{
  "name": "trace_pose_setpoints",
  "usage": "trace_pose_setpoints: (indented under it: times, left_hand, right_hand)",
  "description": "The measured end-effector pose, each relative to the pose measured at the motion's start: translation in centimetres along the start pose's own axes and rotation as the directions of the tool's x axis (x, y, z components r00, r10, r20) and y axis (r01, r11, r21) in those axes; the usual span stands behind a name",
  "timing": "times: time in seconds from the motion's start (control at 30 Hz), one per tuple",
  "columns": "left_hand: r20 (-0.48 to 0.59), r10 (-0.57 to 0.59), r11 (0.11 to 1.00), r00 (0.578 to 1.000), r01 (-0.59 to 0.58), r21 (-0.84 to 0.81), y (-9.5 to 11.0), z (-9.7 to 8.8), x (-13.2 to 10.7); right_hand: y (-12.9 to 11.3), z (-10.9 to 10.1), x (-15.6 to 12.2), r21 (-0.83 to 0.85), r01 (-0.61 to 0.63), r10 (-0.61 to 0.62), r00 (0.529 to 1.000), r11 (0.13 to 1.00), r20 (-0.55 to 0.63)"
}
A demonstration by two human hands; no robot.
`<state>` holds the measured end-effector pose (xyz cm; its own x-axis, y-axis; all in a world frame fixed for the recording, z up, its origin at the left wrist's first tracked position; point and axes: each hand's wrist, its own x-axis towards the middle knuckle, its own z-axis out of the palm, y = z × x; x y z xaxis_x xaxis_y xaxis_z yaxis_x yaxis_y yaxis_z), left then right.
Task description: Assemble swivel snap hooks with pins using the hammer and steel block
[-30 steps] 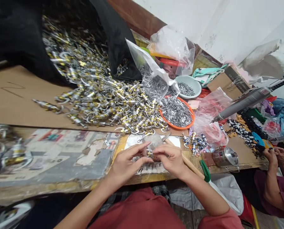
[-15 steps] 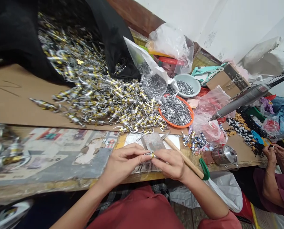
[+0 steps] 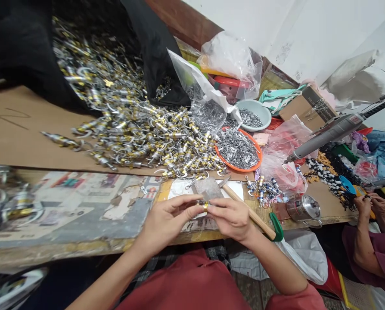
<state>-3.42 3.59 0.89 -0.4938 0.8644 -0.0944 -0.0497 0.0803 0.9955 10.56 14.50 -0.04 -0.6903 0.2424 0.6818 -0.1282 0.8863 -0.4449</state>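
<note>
Between my two hands is a small silver-and-yellow metal piece (image 3: 206, 205), mostly covered by my fingers. The thumb and fingers of my left hand (image 3: 171, 217) pinch it from the left. My right hand (image 3: 231, 217) grips its other end. Just beyond them a grey metal block (image 3: 208, 188) lies on white paper. A hammer (image 3: 250, 211) with a wooden handle rests to the right of the block, partly behind my right hand. Behind the block spreads a heap of silver-and-yellow metal pieces with curved hooks (image 3: 156, 137), spilling from a black bag (image 3: 153, 60).
An orange bowl (image 3: 261, 160) of small metal parts stands behind the hammer, near a pale bowl (image 3: 267, 115). To the right are a metal mug (image 3: 304, 209), a grey electric screwdriver (image 3: 328, 137), plastic bags and a co-worker's hands (image 3: 370, 204). A green hook-shaped piece (image 3: 277, 227) is at the table edge.
My fingers have shifted slightly around the metal piece, which sits a little higher and is turned. The co-worker's hands have moved slightly. The pile and bowls are as before.
</note>
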Motion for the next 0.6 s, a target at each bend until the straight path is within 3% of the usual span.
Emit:
trace_pose_setpoints:
  times: [0.1, 0.23, 0.3, 0.33, 0.4, 0.5, 0.6]
  left_hand:
    - [-0.019, -0.078, 0.993, 0.997, 0.076, -0.091, -1.0, 0.4, -0.1]
    - [0.020, -0.073, 0.995, 0.997, 0.074, -0.070, -1.9, 0.2, 0.3]
    - [0.070, -0.102, 0.991, 0.992, 0.108, -0.081, -2.1, 0.0, 0.6]
    - [0.100, -0.123, 0.987, 0.987, 0.132, -0.093, -2.1, -0.2, 0.8]
    - [0.162, -0.160, 0.977, 0.974, 0.180, -0.116, -2.1, -0.4, 1.1]
    - [0.240, -0.180, 0.964, 0.954, 0.219, -0.148, -2.0, -0.4, 1.4]
    - [0.293, -0.196, 0.949, 0.936, 0.257, -0.185, -1.6, -0.5, 1.7]
  right_hand:
    - [-0.7, 0.3, 0.1, 0.100, -0.161, 0.162, 0.987, 0.982, 0.001]
    - [1.4, -1.1, 1.2, 0.125, -0.322, 0.293, 0.933, 0.938, 0.207]
    - [4.3, -2.5, 2.2, -0.054, -0.382, 0.385, 0.903, 0.923, 0.189]
    - [6.0, -3.2, 2.8, -0.216, -0.424, 0.455, 0.882, 0.879, 0.119]
    - [9.5, -4.5, 3.8, -0.572, -0.479, 0.617, 0.785, 0.666, 0.060]
    - [13.5, -5.1, 4.8, -0.677, -0.470, 0.692, 0.718, 0.566, 0.080]
    - [15.3, -4.5, 5.2, -0.706, -0.453, 0.710, 0.697, 0.544, 0.100]
